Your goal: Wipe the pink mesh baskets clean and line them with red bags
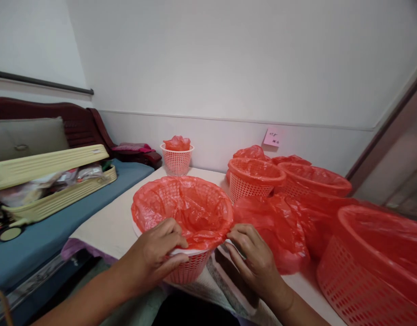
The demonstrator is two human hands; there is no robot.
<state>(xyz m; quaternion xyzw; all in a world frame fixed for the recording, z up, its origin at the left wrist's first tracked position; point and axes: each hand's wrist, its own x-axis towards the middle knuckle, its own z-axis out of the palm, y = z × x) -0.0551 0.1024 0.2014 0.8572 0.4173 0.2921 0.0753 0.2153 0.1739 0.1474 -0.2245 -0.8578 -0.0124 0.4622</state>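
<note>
A white perforated plastic basket (191,270) stands near the front edge of the table, lined with a thin red plastic bag (186,199) whose edge is folded over most of the rim. My left hand (159,249) grips the front rim, fingers on top and thumb beneath it. At the rim's right side, the fingers of my right hand (252,253) pinch the edge of the bag. A strip of white rim shows at the front between my hands. Partly under my right hand lies a grey-edged, dark flat object (233,280) that I cannot identify.
A small white basket (177,162) holding red plastic stands at the back. Red-lined baskets (251,181) (347,267) and a loose red bag (272,226) crowd the right side. On the left, an open cream case (62,194) lies on a blue bed (133,171). A pink note (271,137) hangs on the wall.
</note>
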